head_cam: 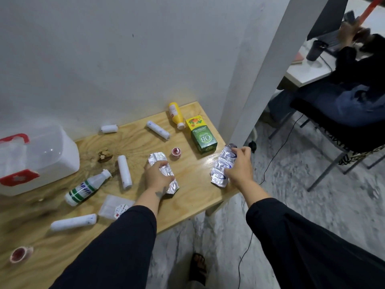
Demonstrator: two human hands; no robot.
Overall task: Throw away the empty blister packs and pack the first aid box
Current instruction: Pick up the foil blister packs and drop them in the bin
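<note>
Fingers of the right hand point(239, 165) curl round a crumpled foil blister pack point(223, 165), gripping it along one long edge so the strip hangs past the table's right rim, lifted clear of the wood; that hold looks suited to carrying it off to a bin, though no bin is in view. The left hand point(156, 176) closes over a second blister pack point(166, 174) near the middle of the wooden table point(198, 197); its fingers clasp the foil from above, and I cannot tell whether the strip is raised or only pressed against the board. Both packs look squashed and emptied, which fits the throwing-away step coming first.

Outward from the hands, the supplies lie scattered and unpacked: a small red-topped pot point(176, 152) just beyond the left hand, a green OB Herbal carton point(203, 138) between the two hands and farther back, a yellow bottle point(176, 114) by the wall, several white bandage rolls point(124, 174), and a white bottle with green stripes point(85, 188) on its side. The first aid box point(35, 159), translucent with red latches, stands at the left edge, well apart from both hands, so packing seems not yet begun.
</note>
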